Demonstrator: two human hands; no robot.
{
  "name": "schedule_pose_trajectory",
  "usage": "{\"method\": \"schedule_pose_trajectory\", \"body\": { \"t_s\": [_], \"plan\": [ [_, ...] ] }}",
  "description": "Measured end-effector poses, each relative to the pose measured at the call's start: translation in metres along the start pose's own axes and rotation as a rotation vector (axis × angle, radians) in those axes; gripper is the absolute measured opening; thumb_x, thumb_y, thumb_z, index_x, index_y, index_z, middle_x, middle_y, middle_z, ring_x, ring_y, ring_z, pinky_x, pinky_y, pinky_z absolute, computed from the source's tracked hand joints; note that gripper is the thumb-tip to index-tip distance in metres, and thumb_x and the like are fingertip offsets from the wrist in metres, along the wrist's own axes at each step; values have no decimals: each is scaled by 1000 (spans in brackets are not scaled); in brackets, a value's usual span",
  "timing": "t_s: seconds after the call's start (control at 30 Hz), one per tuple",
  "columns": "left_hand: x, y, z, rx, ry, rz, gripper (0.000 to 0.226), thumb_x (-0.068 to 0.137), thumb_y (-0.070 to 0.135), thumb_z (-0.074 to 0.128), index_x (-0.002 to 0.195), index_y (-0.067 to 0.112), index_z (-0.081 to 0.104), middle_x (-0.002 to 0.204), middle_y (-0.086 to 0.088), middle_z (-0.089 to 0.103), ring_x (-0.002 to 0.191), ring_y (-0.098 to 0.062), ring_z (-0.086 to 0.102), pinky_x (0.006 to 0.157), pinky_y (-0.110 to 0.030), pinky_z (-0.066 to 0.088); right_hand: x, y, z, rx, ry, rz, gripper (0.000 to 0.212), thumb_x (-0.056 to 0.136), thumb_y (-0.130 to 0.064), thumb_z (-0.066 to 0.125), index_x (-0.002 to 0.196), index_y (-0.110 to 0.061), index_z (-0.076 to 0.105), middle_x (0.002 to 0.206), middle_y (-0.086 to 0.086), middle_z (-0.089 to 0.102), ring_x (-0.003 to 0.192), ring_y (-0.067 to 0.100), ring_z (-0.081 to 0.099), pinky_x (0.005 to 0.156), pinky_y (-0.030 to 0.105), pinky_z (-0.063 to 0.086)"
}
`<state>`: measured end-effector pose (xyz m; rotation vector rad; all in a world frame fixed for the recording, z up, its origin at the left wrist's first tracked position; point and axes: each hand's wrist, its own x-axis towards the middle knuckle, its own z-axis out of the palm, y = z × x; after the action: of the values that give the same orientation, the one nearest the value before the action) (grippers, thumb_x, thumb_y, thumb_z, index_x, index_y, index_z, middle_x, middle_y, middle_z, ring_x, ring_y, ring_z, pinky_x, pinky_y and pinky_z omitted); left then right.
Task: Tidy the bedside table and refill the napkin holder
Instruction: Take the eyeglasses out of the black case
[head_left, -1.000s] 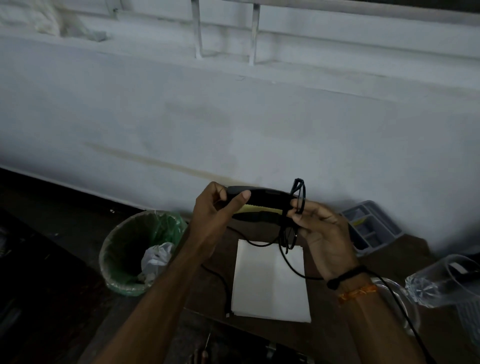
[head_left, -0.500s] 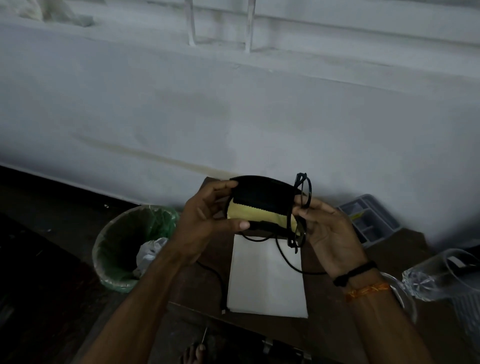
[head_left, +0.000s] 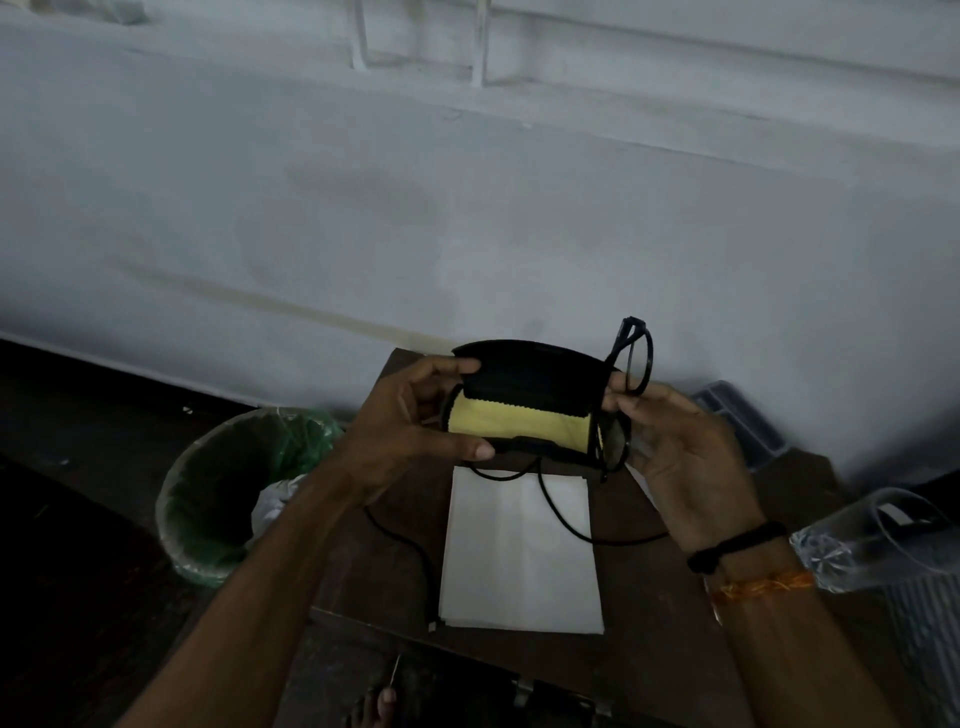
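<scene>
Left hand (head_left: 410, 421) holds the open glasses case (head_left: 524, 395); right hand (head_left: 680, 447) holds glasses (head_left: 623, 400); napkins (head_left: 519, 551) wait at 6 o'clock, holder unfilled

Dim, bluish cast; floor corners near black; soft blur throughout.

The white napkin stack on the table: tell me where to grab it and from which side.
Grip the napkin stack at its near edge, coming from the person's side, thumb on top and fingers under. It lies flat, and that edge sits close to the table's front rim. A black cable crosses its far part, so I would avoid that end. Both hands are busy now: the left hand with the glasses case, the right hand with the glasses.
</scene>
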<state>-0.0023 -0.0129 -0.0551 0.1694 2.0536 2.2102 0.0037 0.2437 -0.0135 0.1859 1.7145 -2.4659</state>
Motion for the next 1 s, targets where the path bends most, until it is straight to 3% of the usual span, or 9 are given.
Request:
{"method": "schedule_pose_trajectory", "body": {
  "t_s": [0.1,0.2,0.27,0.33,0.4,0.47,0.7,0.83,1.0],
  "plan": [
    [1,-2,-1,15,5,-3,83,51,-11,88,126,12,59,121,-15,66,114,-27,64,88,-42,57,0,-12,-3,-38,117,-115,35,68,-22,68,101,-10,71,100,8,72,94,22,65,84,31,51],
    [1,-4,2,33,12,13,84,50,-10,89,125,13,60,123,-12,65,117,-23,62,88,-36,56,-4,-20,0,-183,179,-360,31,68,-26,79,98,-17,75,101,4,75,100,20,68,87,31,51],
    [2,-4,5,37,5,18,84,50,-12,89,125,13,60,124,-7,65,119,-18,60,88,-34,55,-8,-18,8,-407,160,-547,21,79,-14,73,99,-19,75,93,-4,76,95,19,70,85,31,53],
    [2,-3,9,14,-9,18,84,50,-15,87,125,10,59,125,-6,64,119,-17,60,88,-35,56,-9,-10,15,-697,117,-699,23,82,-15,69,99,-29,73,89,-13,73,94,19,67,84,33,52],
    [2,-2,13,-6,-26,18,83,50,-17,86,125,9,59,125,-10,64,118,-22,60,87,-37,57,-7,0,20,-952,100,-787,26,81,-16,68,100,-33,73,88,-18,69,93,15,61,84,25,46],
    [2,-1,17,-19,-40,13,83,50,-17,86,124,11,59,123,-12,65,117,-26,62,84,-39,57,-4,11,21,-1102,113,-787,25,80,-16,67,101,-26,76,87,-11,71,93,17,57,82,18,43],
    [2,0,24,-52,-57,15,83,51,-21,83,125,9,59,121,-12,67,113,-28,64,85,-39,58,0,27,18,-1358,136,-771,25,79,-20,63,98,-21,79,84,-7,74,86,23,51,70,34,48],
    [1,0,26,-71,-53,23,81,52,-21,82,124,7,59,120,-11,68,115,-29,63,88,-40,57,0,30,22,-1340,111,-780,24,79,-15,66,99,-19,79,85,-6,74,85,20,48,68,30,47],
    [1,1,24,-111,-56,24,80,54,-19,83,126,3,56,123,-17,66,118,-36,60,93,-50,54,-1,28,23,-1309,37,-780,32,82,-21,53,102,-20,78,87,-8,73,86,19,47,70,28,45]
  ]
}}
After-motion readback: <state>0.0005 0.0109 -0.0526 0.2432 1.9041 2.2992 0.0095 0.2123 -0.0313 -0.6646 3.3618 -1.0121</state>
